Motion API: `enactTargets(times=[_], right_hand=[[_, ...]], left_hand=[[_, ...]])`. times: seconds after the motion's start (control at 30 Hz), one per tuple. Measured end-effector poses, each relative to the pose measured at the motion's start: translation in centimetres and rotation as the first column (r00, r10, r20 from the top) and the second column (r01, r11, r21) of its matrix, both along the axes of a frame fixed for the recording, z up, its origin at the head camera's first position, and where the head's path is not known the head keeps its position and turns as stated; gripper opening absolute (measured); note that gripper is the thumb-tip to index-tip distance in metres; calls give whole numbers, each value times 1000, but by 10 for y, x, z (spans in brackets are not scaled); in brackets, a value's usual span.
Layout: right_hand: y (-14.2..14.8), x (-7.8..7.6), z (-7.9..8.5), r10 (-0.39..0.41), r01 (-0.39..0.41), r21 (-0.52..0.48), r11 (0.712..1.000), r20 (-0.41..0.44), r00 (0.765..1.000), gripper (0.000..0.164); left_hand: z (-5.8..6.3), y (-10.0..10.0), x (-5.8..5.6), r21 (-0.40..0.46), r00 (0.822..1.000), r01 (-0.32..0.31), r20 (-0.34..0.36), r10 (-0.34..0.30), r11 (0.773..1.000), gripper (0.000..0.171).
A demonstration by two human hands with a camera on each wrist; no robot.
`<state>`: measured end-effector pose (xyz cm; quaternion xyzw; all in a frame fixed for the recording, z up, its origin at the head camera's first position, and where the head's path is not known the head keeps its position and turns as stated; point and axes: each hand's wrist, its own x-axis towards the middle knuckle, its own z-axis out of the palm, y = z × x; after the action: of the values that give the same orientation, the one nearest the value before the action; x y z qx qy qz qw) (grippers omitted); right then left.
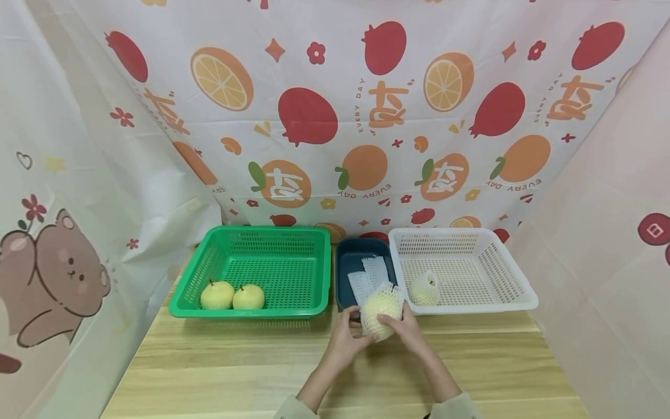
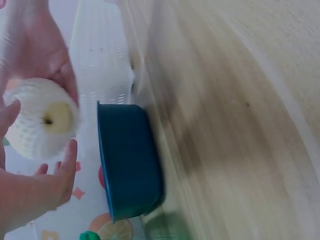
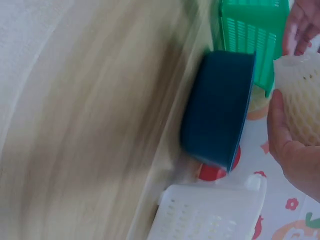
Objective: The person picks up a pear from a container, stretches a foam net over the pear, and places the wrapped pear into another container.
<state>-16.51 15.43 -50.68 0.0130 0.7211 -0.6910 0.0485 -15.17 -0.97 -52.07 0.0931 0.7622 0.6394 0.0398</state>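
Note:
A pale yellow pear (image 1: 381, 311) in a white foam net sleeve is held up between both hands, above the table before the dark blue bin. My right hand (image 1: 407, 330) grips its right side, thumb across the front. My left hand (image 1: 345, 340) has its thumb at the pear's lower left and its fingers curved round the left side. In the left wrist view, the pear's end with a dark stem hollow (image 2: 48, 121) shows through the net's opening. The right wrist view shows the netted side of the sleeve (image 3: 302, 100) against the right palm.
A green basket (image 1: 251, 313) at left holds two bare pears (image 1: 232, 295). Flat foam nets (image 1: 374, 270) lie in the dark blue bin (image 1: 342, 250) in the middle. The white basket (image 1: 502, 305) at right contains one netted pear (image 1: 424, 291). Behind hangs a printed cloth (image 1: 335, 174).

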Motion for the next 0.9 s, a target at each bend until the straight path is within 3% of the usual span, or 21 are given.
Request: enactTargets(times=[0.13,0.23,0.4,0.57,0.63,0.73,0.77,0.87,0.9], right_hand=[[10,-7,-5,-76,76,-50,996,2,997,67],[16,-7,2,-137,134,-93,987,-34,990,64],[32,-12,-6,-247,195,-269,943,-177,953,69],[72,-48,-85,-359,223,-451,864,-243,901,62],[87,-61,-118,-379,228,-470,853,-257,889,56],[98,-62,-129,-373,194,-528,827,-256,892,59],[100,-61,-131,-370,185,-542,820,-255,893,60],[102,-58,-133,-404,222,-566,794,-218,888,61],[104,-62,-140,-422,244,-559,792,-214,881,59]], left_hand=[[-7,4,-3,13,998,54,16,-54,998,64],[-10,9,-8,6,997,69,38,-69,998,54],[-8,21,-18,5,997,55,46,-55,998,39],[-3,34,-26,29,991,102,81,-104,994,30],[-7,41,-28,65,983,144,106,-151,987,31],[-19,52,-31,153,967,195,132,-216,969,32],[-33,57,-37,205,964,215,114,-242,955,32],[-38,70,-39,295,952,188,180,-248,937,33],[-36,74,-39,314,947,159,218,-234,936,32]])
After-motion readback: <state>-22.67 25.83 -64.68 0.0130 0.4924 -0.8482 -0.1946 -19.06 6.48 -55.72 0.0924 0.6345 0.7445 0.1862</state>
